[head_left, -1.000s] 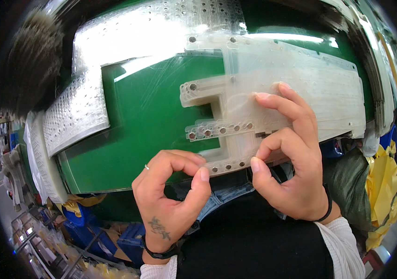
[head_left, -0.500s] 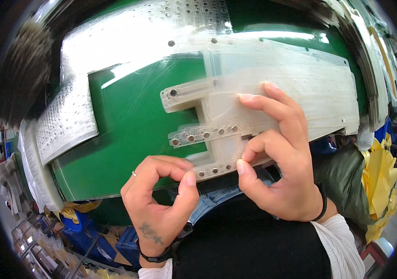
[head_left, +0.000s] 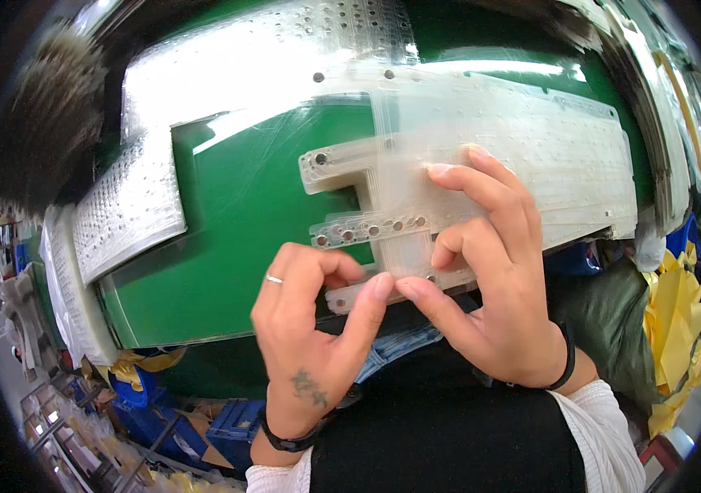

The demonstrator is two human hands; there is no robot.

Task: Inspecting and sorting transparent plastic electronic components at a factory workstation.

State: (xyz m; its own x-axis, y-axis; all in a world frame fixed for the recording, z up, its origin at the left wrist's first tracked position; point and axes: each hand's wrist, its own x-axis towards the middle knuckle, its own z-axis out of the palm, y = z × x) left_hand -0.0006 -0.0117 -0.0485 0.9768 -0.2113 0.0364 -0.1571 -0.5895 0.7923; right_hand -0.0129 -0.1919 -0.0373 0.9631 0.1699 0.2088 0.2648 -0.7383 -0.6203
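Note:
A stack of translucent circuit films (head_left: 539, 156), with fine traces and dark round pads, lies on the green table. A narrow film strip (head_left: 373, 228) with several round pads sticks out to the left from it. At the stack's near edge, the left hand (head_left: 318, 304) has its thumb and bent fingers closed about the lowest tab (head_left: 341, 302); its fingertips are slightly blurred. Close beside it, the right hand (head_left: 486, 263) presses its thumb to the near edge. Its index finger is curled, while two longer fingers rest on top of the films. The thumb tips nearly touch.
Shiny perforated sheets (head_left: 141, 205) lie at the far left. Pale stacked sheets (head_left: 79, 287) stand along the left edge and more stacks (head_left: 663, 123) at the right. Below are blue bins (head_left: 235, 427), a dark green bag (head_left: 605, 320) and yellow material (head_left: 679, 320).
My left hand has moved right and slightly up along the near edge, toward my right thumb. The right thumb has shifted left, away from its index fingertip. The films appear shifted slightly right.

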